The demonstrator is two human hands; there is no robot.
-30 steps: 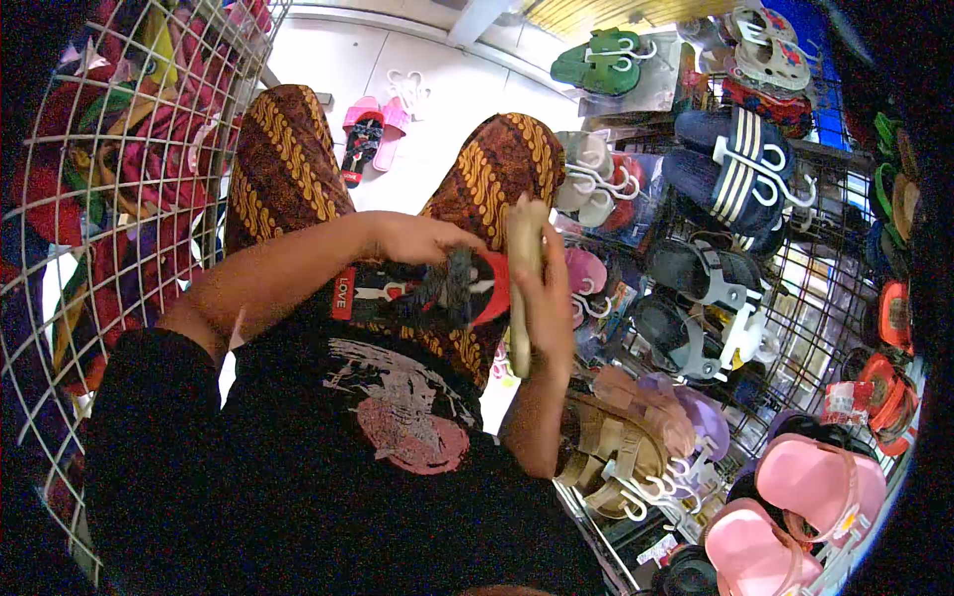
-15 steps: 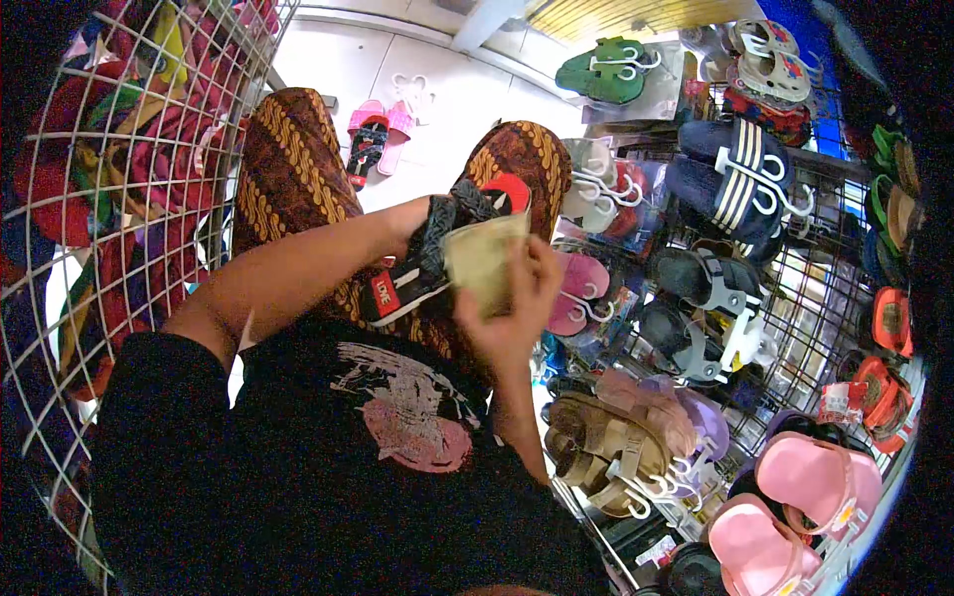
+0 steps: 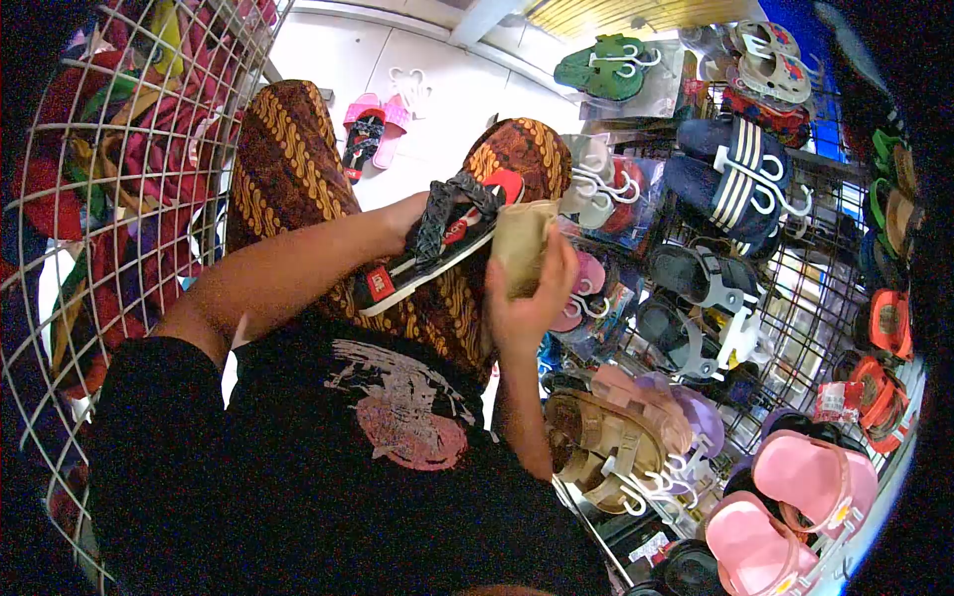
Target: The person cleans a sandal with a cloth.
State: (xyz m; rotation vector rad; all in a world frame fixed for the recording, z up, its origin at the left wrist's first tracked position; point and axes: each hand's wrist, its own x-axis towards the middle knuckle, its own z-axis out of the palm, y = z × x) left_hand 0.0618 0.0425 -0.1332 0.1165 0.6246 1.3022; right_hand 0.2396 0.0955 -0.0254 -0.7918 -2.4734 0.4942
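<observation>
Black-red sandal point(image 3: 437, 253) tilted; tan, perhaps cardboard, piece point(image 3: 522, 256) upright.

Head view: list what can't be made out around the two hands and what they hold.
Head view only:
- Left hand: fingers hidden behind the strap of the black sandal.
- Tan piece in the right hand: blurred, lower part covered by fingers; its kind is unclear.
- Red label on the sandal: lettering too small.
- Pink sandals: cut off by the dark lens edge.

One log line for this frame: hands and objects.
left hand: holds black-and-red sandal | right hand: holds tan piece beside sandal's red end | surroundings: wire rack of sandals at right
</observation>
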